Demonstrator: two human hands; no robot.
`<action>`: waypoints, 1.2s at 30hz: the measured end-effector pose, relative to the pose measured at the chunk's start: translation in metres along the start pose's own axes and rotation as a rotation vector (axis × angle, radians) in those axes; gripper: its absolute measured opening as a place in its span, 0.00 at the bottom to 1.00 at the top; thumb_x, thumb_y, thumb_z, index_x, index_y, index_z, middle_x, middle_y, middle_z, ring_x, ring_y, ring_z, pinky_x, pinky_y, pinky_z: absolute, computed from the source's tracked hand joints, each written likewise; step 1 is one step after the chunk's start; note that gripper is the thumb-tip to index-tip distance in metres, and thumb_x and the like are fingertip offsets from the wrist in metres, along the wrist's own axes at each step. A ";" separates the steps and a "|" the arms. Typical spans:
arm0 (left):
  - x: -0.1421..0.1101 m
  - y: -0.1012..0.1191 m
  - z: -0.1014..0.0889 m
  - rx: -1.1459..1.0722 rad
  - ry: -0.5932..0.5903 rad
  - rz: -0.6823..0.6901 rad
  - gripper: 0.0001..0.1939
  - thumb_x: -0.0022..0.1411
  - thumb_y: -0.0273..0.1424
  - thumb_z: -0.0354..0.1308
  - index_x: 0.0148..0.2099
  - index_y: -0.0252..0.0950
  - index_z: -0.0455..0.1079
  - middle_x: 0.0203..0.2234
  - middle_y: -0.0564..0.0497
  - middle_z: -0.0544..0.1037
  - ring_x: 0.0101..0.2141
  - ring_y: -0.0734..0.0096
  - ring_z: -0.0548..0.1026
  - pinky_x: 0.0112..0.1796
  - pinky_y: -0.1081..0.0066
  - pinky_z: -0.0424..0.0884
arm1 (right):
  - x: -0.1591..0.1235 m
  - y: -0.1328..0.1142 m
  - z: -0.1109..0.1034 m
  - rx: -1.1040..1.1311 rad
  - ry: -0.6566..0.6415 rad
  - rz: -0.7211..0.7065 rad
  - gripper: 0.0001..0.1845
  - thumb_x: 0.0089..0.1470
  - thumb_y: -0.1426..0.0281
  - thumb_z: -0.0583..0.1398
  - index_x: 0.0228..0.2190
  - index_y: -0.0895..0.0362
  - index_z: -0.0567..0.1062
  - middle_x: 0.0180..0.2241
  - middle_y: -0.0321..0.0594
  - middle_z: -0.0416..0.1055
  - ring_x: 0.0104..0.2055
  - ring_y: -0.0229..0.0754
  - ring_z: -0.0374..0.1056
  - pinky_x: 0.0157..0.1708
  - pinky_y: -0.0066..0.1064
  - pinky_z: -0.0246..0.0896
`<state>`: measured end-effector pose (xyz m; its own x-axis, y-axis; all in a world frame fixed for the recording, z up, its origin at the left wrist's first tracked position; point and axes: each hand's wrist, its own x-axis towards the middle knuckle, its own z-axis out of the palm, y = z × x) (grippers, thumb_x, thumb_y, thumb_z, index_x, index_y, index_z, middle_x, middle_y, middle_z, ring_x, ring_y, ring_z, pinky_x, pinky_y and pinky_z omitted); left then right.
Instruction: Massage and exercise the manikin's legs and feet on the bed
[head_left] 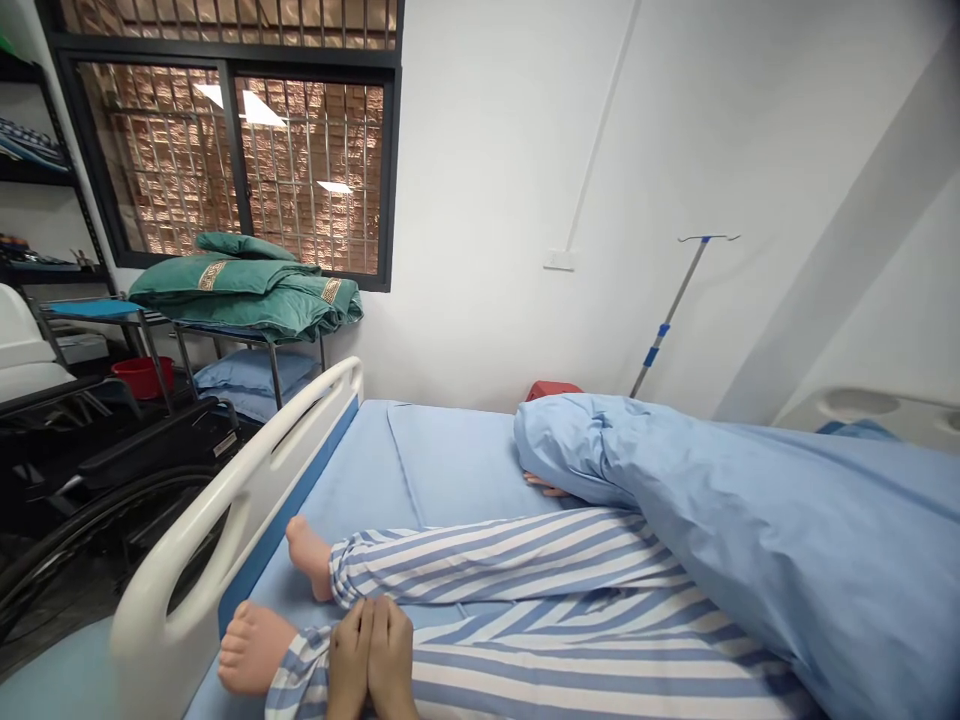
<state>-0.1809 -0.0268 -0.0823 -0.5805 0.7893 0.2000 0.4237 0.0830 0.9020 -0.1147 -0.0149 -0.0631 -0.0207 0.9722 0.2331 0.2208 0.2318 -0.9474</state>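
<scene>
A manikin in blue-and-white striped pyjama trousers lies on a bed with a light blue sheet. Its bare feet point at the footboard, one near me and the other further off. My left hand and right hand lie side by side, touching each other. Their fingers are stretched flat on the nearer trouser leg just above the ankle. A light blue blanket covers the manikin's upper body. One of the manikin's hands peeks out at the blanket's edge.
A white footboard closes the bed's left end. Beyond it stand a black wheelchair, a rack with folded green bedding and a red basin. An IV pole leans by the white wall behind the bed.
</scene>
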 end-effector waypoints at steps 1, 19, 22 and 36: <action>0.001 -0.001 -0.001 0.020 -0.017 0.014 0.18 0.49 0.45 0.48 0.29 0.37 0.71 0.32 0.44 0.78 0.35 0.61 0.74 0.37 0.65 0.70 | -0.001 -0.001 0.000 -0.018 -0.001 -0.006 0.21 0.57 0.60 0.47 0.20 0.57 0.68 0.20 0.40 0.69 0.23 0.39 0.63 0.24 0.27 0.51; 0.008 0.001 -0.020 0.166 -0.151 0.119 0.16 0.52 0.42 0.48 0.25 0.38 0.69 0.26 0.46 0.77 0.28 0.64 0.72 0.32 0.68 0.67 | -0.003 -0.003 -0.002 -0.207 -0.040 -0.035 0.20 0.58 0.64 0.46 0.20 0.56 0.68 0.21 0.40 0.70 0.23 0.39 0.64 0.24 0.28 0.45; 0.009 0.027 -0.018 0.006 -0.167 0.075 0.19 0.55 0.44 0.46 0.22 0.36 0.64 0.17 0.51 0.72 0.23 0.70 0.69 0.27 0.73 0.65 | -0.001 -0.006 -0.003 -0.156 -0.048 -0.026 0.21 0.59 0.65 0.45 0.21 0.56 0.69 0.22 0.41 0.71 0.24 0.39 0.65 0.24 0.28 0.47; -0.001 0.006 -0.009 0.091 -0.107 0.133 0.20 0.55 0.43 0.43 0.29 0.37 0.71 0.26 0.46 0.78 0.28 0.65 0.74 0.31 0.70 0.69 | 0.004 -0.003 0.000 -0.095 0.026 -0.015 0.21 0.57 0.64 0.46 0.17 0.56 0.66 0.18 0.38 0.67 0.21 0.38 0.61 0.21 0.28 0.46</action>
<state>-0.1841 -0.0320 -0.0739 -0.4403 0.8566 0.2690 0.5553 0.0244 0.8313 -0.1157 -0.0112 -0.0592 0.0003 0.9673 0.2536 0.3120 0.2409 -0.9190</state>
